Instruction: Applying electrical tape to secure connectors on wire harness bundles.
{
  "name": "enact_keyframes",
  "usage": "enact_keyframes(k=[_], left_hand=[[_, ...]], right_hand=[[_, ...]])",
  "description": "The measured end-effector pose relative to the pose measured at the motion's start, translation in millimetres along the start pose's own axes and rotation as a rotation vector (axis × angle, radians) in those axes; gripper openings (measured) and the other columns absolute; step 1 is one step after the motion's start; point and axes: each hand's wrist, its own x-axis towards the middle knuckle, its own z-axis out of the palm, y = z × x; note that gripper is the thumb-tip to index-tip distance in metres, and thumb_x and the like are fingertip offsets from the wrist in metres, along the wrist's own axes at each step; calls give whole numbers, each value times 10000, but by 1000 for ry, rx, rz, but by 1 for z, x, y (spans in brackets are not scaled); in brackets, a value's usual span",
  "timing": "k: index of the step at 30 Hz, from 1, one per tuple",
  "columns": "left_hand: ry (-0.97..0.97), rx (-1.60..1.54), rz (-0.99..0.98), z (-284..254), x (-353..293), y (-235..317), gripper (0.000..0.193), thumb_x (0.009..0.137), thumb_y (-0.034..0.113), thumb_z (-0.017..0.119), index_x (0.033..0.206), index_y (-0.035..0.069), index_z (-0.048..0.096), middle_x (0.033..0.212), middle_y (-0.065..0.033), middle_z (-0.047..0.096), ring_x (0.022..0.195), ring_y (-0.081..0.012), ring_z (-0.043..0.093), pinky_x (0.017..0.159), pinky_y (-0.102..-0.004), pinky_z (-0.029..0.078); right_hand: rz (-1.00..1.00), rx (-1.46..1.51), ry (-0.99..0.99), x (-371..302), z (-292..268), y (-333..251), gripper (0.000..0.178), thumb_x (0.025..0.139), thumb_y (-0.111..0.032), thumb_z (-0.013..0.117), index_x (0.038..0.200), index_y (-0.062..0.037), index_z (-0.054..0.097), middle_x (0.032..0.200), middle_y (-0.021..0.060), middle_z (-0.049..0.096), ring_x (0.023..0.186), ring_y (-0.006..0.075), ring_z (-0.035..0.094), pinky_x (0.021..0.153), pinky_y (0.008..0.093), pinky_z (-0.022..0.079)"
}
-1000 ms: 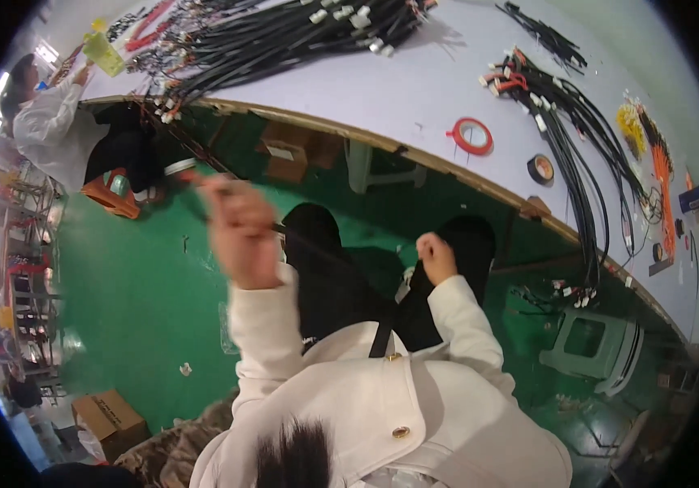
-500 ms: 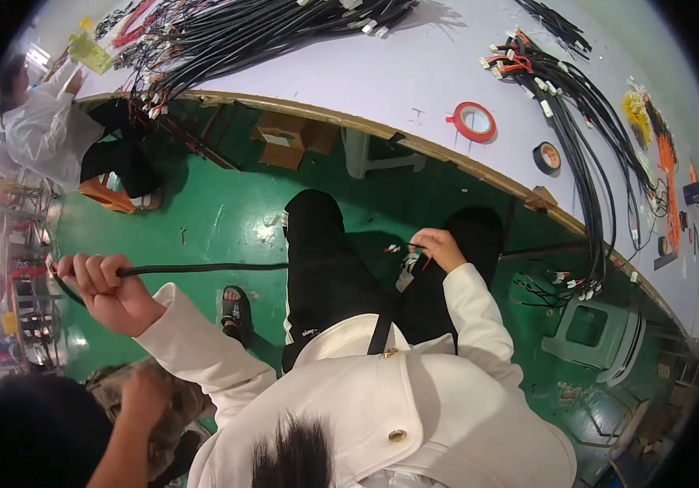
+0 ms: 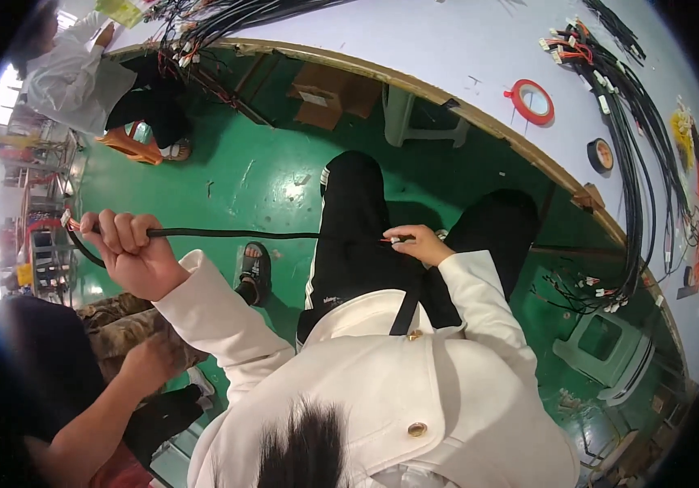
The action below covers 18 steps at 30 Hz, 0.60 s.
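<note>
A black cable (image 3: 236,233) runs almost straight across my lap between my hands. My left hand (image 3: 134,256) is wrapped in a fist around it on the left side. Past that fist, a short black tail bends down, and thin coloured wires with a small pale connector (image 3: 67,218) stick out. Above my thighs, my right hand (image 3: 418,244) is closed in a pinch on the cable's other end, where reddish wires and a small white connector (image 3: 396,240) show at the fingertips. Part of that end is hidden by the fingers.
On the white table (image 3: 447,49) lie red tape (image 3: 532,102), a black tape roll (image 3: 600,154) and cable bundles (image 3: 630,154). Stools (image 3: 605,348) and a cardboard box (image 3: 321,93) stand below. A co-worker's arm (image 3: 134,382) is close at lower left; another person (image 3: 69,85) sits far left.
The view has shifted, so the table sits farther up and right. My right hand has come nearer the cable's line, and white connectors that dangled beside its fingers are now mostly gathered at the fingertips.
</note>
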Motion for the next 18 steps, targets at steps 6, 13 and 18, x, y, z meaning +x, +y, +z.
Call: enact_keyframes(k=[6, 13, 18], left_hand=[[255, 277, 72, -18, -3, -21, 195, 972, 308, 399, 990, 146, 506, 594, 48, 252, 471, -54, 192, 421, -225, 179], [384, 274, 105, -21, -14, -43, 274, 978, 323, 372, 1086, 116, 517, 599, 53, 233, 464, -53, 174, 414, -214, 165], [404, 241, 96, -25, -20, -49, 288, 983, 327, 360, 1095, 120, 525, 596, 48, 233, 462, -49, 186, 416, -207, 167]], right_hand=[[-31, -127, 390, -10, -17, 31, 189, 818, -61, 614, 1002, -23, 630, 956, 112, 661, 884, 215, 636, 775, 309, 486], [17, -571, 524, -22, -28, 4, 135, 839, -147, 588, 964, -112, 625, 866, 115, 643, 804, 298, 616, 700, 353, 463], [81, -670, 503, -21, -26, 12, 152, 830, -147, 591, 976, -141, 631, 911, 119, 646, 874, 326, 607, 729, 384, 467]])
